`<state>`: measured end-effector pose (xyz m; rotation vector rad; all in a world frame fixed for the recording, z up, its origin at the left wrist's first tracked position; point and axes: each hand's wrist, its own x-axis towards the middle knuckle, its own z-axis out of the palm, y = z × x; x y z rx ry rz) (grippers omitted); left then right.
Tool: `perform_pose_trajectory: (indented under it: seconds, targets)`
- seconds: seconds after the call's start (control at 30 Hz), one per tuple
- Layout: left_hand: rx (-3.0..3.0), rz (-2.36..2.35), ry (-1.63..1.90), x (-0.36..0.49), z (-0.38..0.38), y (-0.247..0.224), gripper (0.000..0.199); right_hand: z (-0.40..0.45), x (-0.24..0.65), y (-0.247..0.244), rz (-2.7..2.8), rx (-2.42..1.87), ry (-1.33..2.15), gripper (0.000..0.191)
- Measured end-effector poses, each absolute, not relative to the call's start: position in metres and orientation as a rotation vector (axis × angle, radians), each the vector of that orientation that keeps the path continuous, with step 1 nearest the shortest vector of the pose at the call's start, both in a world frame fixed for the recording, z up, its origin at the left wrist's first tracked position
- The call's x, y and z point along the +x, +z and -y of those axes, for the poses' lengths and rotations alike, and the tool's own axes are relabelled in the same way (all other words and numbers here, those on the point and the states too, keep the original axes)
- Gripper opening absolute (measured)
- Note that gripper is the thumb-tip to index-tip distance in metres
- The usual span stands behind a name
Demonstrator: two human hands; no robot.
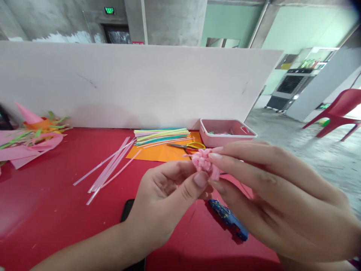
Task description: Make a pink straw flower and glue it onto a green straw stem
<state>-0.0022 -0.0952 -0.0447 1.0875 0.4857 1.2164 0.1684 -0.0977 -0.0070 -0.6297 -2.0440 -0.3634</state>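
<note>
A small pink crocheted piece (202, 161) is held up above the red table between both my hands. My left hand (172, 195) pinches it from below with thumb and fingers. From the right, the fingertips of my right hand (270, 188) close on its upper and right side. A thin pink tail sticks out to its left. Beneath my right hand lies a dark blue patterned object (228, 220), partly covered by the fingers. Under my left wrist a black flat object (128, 209) shows only in part.
Pink strips (113, 167) lie on the red table (56, 180). Coloured strips (162, 136) and yellow-handled scissors (187, 146) rest on orange paper (149, 153). A pink basket (225, 141) stands by the white panel (158, 86). Pink paper pieces (31, 150) are at far left.
</note>
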Motion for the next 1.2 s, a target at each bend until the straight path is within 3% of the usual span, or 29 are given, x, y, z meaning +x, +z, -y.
perform_pose_trajectory:
  seconds: [0.37, 0.6, 0.97, 1.2]
  targets:
    - [1.264, -0.709, 1.319, 0.002, 0.095, -0.036, 0.008, 0.1, 0.164, -0.01, 2.01, -0.588, -0.356, 0.023]
    - [1.483, -0.845, 1.361, -0.002, 0.096, -0.033, 0.013, 0.104, 0.161, -0.003, 1.954, -0.688, -0.413, 0.014]
    - [1.644, -0.833, 1.365, -0.002, 0.095, -0.036, 0.012, 0.103, 0.162, -0.005, 1.998, -0.712, -0.213, 0.017]
    - [1.715, -0.873, 1.378, -0.003, 0.096, -0.041, 0.018, 0.105, 0.163, -0.014, 1.893, -0.864, -0.029, 0.008]
